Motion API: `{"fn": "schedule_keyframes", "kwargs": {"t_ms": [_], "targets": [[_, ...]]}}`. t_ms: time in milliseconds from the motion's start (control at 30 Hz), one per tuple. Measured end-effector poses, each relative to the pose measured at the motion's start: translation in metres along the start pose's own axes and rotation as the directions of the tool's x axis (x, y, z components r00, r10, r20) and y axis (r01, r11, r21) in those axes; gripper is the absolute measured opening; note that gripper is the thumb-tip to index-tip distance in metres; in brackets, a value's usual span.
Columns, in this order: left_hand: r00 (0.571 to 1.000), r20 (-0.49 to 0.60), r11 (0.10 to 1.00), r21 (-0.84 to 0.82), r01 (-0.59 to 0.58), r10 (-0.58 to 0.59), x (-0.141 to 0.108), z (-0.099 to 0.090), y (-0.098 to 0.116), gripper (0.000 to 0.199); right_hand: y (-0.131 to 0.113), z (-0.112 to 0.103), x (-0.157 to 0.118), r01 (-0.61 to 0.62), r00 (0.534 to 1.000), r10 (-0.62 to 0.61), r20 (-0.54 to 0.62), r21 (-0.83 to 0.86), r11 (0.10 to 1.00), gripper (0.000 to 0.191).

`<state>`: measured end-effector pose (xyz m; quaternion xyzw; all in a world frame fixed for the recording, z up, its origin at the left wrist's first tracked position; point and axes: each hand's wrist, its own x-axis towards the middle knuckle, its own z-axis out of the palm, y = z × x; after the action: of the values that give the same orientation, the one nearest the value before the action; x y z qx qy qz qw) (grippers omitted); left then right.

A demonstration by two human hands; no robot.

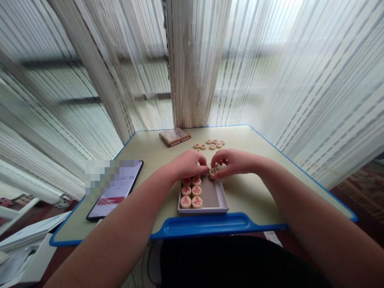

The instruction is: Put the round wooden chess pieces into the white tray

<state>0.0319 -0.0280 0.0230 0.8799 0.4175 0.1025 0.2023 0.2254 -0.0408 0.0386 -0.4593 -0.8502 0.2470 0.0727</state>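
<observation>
A shallow white box (223,199) lies near the front of the table, with red-marked Chinese chess pieces (197,201) stacked in two columns on its left side. The right part of the box shows its bare bottom. My right hand (229,162) pinches a dark-marked chess piece (213,173) over the box's far right end. My left hand (192,165) is curled over the far left end of the box, thumb and fingers close together. What its fingertips hold, if anything, is hidden. Beyond both hands lie several loose chess pieces (212,146).
A brown box lid (175,137) with printed sides rests at the back left. At the left edge lies a tablet (120,192) with its screen lit. The table (258,200) has a blue rim and a blue tray recess (205,225) at the front. Curtains (193,80) hang behind it.
</observation>
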Motion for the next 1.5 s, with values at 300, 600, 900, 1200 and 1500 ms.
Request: {"fn": "schedule_keyframes", "kwargs": {"t_ms": [300,600,900,1200,1500], "targets": [[1.0,0.001,1.0,-0.02,0.007,-0.007,0.0,0.0,-0.001,0.027,-0.001,0.001,0.0,0.024,1.0,-0.024,0.001,-0.003,1.0,0.033],[0.992,-0.105,0.992,-0.113,0.062,-0.074,0.002,0.001,-0.008,0.025,0.01,0.0,0.006,-0.049,0.937,0.028,-0.347,-0.053,0.997,0.021],[0.932,-0.165,0.945,-0.017,0.326,-0.324,0.001,-0.015,-0.032,0.049,0.048,0.006,0.021,-0.259,0.841,0.163,-0.515,-0.12,0.958,0.026],[0.909,0.331,0.937,-0.152,0.315,-0.252,-0.018,-0.032,-0.053,0.069,0.035,0.008,0.017,-0.087,0.93,0.055,-0.364,-0.072,0.994,0.021],[0.941,0.21,0.899,-0.3,0.32,-0.265,-0.014,-0.029,-0.058,0.058,0.041,0.008,0.017,-0.076,0.937,0.045,-0.345,-0.078,0.994,0.021]]}}
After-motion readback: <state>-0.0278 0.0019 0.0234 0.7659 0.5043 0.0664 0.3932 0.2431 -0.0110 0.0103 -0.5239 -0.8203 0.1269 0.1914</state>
